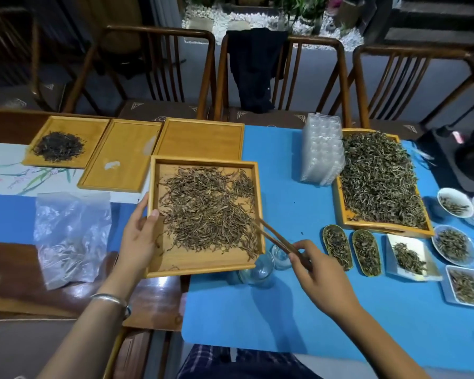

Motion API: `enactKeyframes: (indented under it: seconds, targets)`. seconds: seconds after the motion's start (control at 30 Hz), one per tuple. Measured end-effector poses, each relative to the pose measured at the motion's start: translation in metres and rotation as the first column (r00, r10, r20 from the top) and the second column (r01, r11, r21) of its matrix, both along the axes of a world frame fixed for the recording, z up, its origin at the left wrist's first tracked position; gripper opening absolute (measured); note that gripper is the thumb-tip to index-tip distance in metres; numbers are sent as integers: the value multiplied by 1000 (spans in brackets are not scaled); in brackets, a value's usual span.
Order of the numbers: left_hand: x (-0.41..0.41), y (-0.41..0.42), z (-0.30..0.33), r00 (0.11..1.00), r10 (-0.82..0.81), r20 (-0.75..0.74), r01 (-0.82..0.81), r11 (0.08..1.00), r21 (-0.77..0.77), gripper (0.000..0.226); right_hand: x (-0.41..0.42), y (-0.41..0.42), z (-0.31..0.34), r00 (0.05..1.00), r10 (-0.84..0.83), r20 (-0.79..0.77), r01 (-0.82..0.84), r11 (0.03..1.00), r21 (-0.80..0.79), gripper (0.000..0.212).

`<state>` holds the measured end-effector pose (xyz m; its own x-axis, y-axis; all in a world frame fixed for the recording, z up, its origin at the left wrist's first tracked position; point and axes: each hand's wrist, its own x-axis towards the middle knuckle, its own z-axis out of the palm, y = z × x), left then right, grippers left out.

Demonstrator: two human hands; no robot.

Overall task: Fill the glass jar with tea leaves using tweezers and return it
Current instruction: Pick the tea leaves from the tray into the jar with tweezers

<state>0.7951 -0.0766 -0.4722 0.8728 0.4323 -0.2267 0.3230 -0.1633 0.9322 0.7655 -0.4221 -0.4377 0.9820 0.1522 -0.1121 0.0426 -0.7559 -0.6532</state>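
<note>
Tweezers [281,240] pinched in the right hand [319,272] reach into tea leaves [205,212] on the wooden tray [203,265], whose left edge the left hand [138,242] grips; the glass jar [257,269] stands at the tray's near right corner.

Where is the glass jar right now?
In the head view, the glass jar stands on the blue mat just below the near right corner of the wooden tray, left of the right hand.
</note>
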Motion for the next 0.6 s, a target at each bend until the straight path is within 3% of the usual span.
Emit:
enactKeyframes:
  seconds: [0.2,0.4,0.6]
  targets:
    - [6,1,5,999,-36,8,35,996,87,45,-14,13,-7,994,106,19,-99,974,-206,21]
    - [9,-1,4,997,-61,55,64,997,-39,55,-19,23,-12,993,102,55,-83,956,-282,21]
    - [10,-1,3,997,-60,55,64,995,-72,60,-24,29,-11,995,72,66,-48,951,-306,22]
